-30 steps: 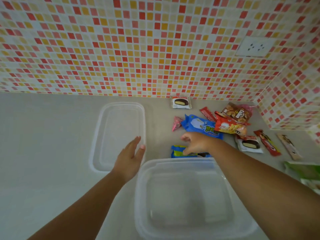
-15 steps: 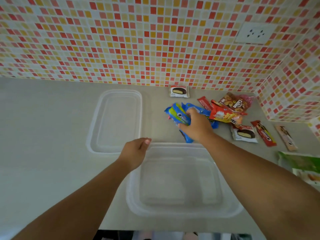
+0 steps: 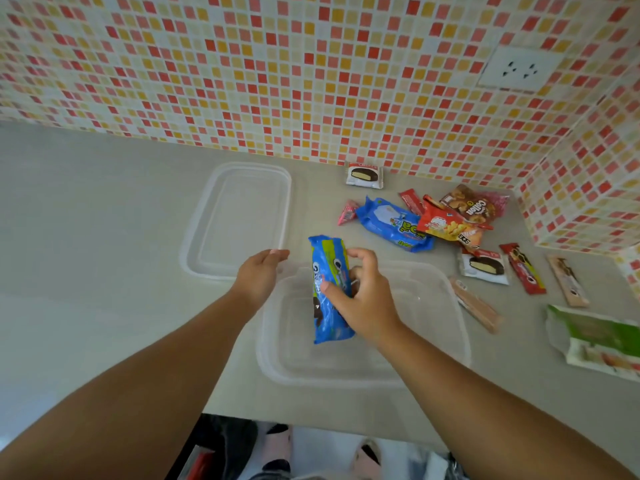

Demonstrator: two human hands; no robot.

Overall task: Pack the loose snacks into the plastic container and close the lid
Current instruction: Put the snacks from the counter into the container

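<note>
the container (image 3: 446, 344) sits nearest on the counter (image 3: 86, 254), clear and so far holding nothing but what is being lowered in. the right hand (image 3: 363, 299) has thumb and fingers curled round a blue oreo pack (image 3: 329, 289), held lengthwise over the container's left half. the left hand (image 3: 259, 275) rests at the far left corner of the rim, fingers bent over it; whether it truly pinches the rim or only steadies it i cannot tell. to do this well, i'd lay the pack flat along the left wall, leaving the rest of the floor free, and keep the left hand bracing the light tub. just beyond the left hand lies the lid (image 3: 239, 220), apart and out of the way. farther right the loose snacks remain: a wafer stick (image 3: 474, 303) just beside the container, a green box (image 3: 595, 337), chocolate pies (image 3: 483, 266), a big blue bag (image 3: 391, 225), a red bag (image 3: 446, 226). nothing blocks the drop.
</note>
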